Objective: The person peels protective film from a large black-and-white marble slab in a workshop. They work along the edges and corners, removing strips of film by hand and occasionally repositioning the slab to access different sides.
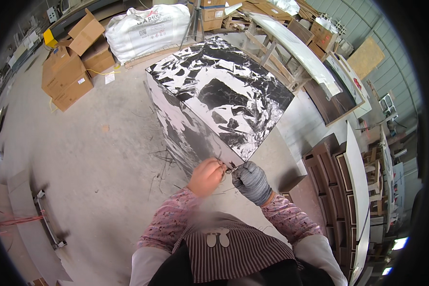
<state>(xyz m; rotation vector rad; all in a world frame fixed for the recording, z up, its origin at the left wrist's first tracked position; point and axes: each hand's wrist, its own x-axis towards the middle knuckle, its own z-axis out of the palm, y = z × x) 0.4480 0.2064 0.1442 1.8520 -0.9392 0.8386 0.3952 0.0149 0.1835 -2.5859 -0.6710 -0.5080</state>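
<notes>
A large box-shaped piece with a black-and-white marble-patterned top [267,95] stands in front of me, one corner pointing towards me. Its left side panel [188,126] carries a greyer version of the pattern. At that near corner my bare left hand [206,178] is closed, fingertips pinched together against the lower edge. Right beside it, my right hand [251,182] in a grey knit glove is also closed, its knuckles up. Something small and thin shows between the two hands, too small to name. Both sleeves are pink and patterned.
Thin dark strips [163,164] lie scattered on the concrete floor [105,157] to the left. Cardboard boxes [64,78] and a white bulk bag [148,31] stand farther back. On the right are a brown shelf-like unit [326,181] and a long white slab [295,47] on a wooden frame.
</notes>
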